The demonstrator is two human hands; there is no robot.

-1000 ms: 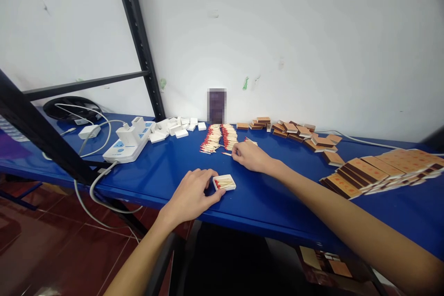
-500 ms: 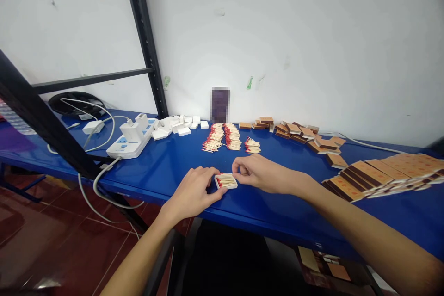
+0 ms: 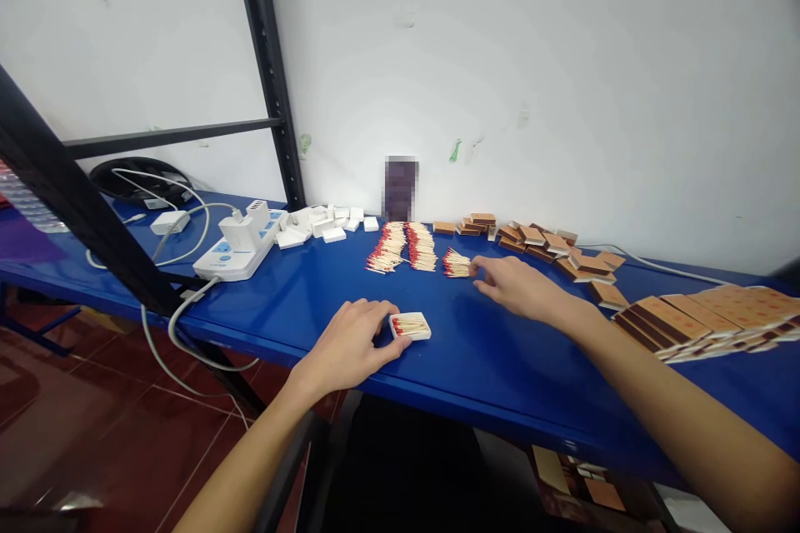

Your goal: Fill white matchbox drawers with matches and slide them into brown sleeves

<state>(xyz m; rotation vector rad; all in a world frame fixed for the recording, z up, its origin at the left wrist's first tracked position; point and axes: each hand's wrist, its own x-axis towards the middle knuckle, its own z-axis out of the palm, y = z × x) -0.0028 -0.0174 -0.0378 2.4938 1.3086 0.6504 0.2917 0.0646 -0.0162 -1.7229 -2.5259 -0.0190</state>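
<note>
My left hand (image 3: 356, 341) is closed on a small white matchbox tray (image 3: 426, 335), thumb along its near side and fingers at its far left corner. Inside the tray lie matches (image 3: 409, 324) with red heads to the left. My right hand (image 3: 516, 281) is at the right end of a small pile of matches (image 3: 456, 263), its fingertips at the bare stick ends. Its thumb and forefinger look apart, with no match visible between them. Two larger rows of matches, a left row (image 3: 387, 248) and a right row (image 3: 421, 246), lie left of that pile.
White empty trays (image 3: 312, 225) are heaped at the back left, beside a power strip (image 3: 234, 254) with plugs and cables. Brown matchbox sleeves (image 3: 543, 240) lie along the wall. A large stack of matchboxes (image 3: 712, 316) stands at the right. A black shelf post (image 3: 268, 67) rises behind.
My right hand has moved away from the tray, back and to the right, to the small match pile, and its fingers have parted. My left hand keeps holding the tray.
</note>
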